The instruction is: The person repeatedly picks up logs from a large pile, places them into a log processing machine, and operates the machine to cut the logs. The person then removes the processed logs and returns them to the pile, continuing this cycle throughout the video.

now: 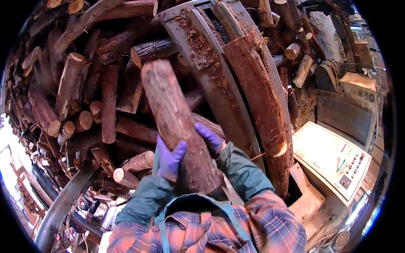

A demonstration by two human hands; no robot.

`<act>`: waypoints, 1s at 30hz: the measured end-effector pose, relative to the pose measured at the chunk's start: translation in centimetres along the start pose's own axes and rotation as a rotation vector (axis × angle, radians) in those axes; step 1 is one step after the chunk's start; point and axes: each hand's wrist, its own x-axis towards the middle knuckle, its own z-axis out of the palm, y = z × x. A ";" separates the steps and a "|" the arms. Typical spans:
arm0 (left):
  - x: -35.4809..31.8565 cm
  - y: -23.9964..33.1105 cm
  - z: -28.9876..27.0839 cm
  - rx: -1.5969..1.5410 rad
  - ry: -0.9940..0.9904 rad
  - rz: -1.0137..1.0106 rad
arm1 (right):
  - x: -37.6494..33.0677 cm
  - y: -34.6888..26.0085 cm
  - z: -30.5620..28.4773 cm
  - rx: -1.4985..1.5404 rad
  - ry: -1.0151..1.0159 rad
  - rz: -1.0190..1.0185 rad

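Head view: from where I am standing, the left hand [171, 161] and the right hand [211, 138], both purple-gloved, are clamping one log [168, 95] from opposite sides, toward its near end. It is slanting away from the shirt [179, 234], left of the metal track [227, 111], its far end showing against the pile [110, 101]. Weight is probably running high; the wood is looking stiff, not fragile — though loose bark could be slipping under a glove. Holding nearer mid-length would likely be balancing better. Bark is showing rough, brown and pale-patched. A second log [261, 90] is lying along the track — reddish, fibrous, pale at its cut end.
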 end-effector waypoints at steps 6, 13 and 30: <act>9.1 12.6 5.9 -0.177 -0.218 0.340 | 0.8 -16.3 8.2 -1.087 0.103 -0.757; 20.4 20.1 15.1 -0.230 -0.590 0.659 | 1.4 -40.2 18.8 -1.774 -0.187 -1.065; -0.9 -9.0 0.9 0.704 -0.838 0.043 | 8.5 -31.0 11.7 -2.368 0.803 -1.181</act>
